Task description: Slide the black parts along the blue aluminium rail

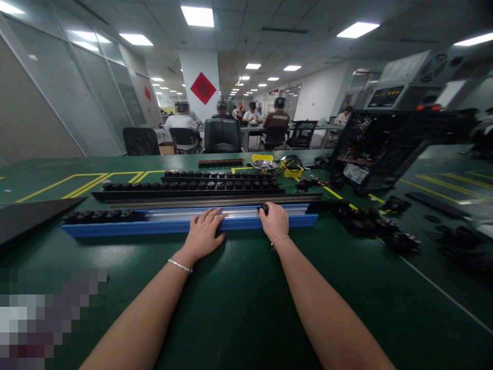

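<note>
A long blue channel with a silvery inner track (131, 227) lies crosswise on the green table in front of me. Several black wheel-like pieces (110, 215) sit in a row in its left end. My left hand (205, 232) rests on the middle of the channel, fingers stretched over the track and thumb along the near wall. Farther right, my right hand (276, 224) is closed, with thumb and fingers around a small black piece (265, 208) at the track. Most of that piece is hidden by the fingers.
Behind the channel lie black rails with rows of wheel-like pieces (192, 186). A metal dish (264, 164) stands farther back. Loose black parts (379, 223) lie to the right, near an open computer case (370, 149). A dark panel (34, 221) is at left. People sit at far tables.
</note>
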Demonstrator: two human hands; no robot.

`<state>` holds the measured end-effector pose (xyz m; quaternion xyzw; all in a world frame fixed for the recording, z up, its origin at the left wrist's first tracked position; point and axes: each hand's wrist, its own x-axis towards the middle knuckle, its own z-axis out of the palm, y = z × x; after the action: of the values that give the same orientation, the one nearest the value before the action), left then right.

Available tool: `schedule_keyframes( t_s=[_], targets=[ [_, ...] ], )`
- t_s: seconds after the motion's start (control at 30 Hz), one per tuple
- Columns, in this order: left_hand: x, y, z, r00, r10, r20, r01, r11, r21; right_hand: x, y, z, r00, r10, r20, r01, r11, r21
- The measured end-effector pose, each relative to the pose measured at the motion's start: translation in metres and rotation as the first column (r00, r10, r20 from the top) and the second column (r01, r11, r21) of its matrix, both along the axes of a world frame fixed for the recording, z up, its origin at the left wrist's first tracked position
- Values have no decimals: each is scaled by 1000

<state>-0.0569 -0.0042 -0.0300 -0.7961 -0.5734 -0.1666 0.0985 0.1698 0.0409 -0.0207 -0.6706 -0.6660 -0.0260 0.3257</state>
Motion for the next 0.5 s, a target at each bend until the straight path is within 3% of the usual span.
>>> schedule_keyframes(
  t_s=[0.5],
  targets=[
    [-1, 1, -1, 1000, 0, -2, 0, 1000, 2, 8, 2, -2, 1000, -27, 8, 27, 999, 17]
  ],
)
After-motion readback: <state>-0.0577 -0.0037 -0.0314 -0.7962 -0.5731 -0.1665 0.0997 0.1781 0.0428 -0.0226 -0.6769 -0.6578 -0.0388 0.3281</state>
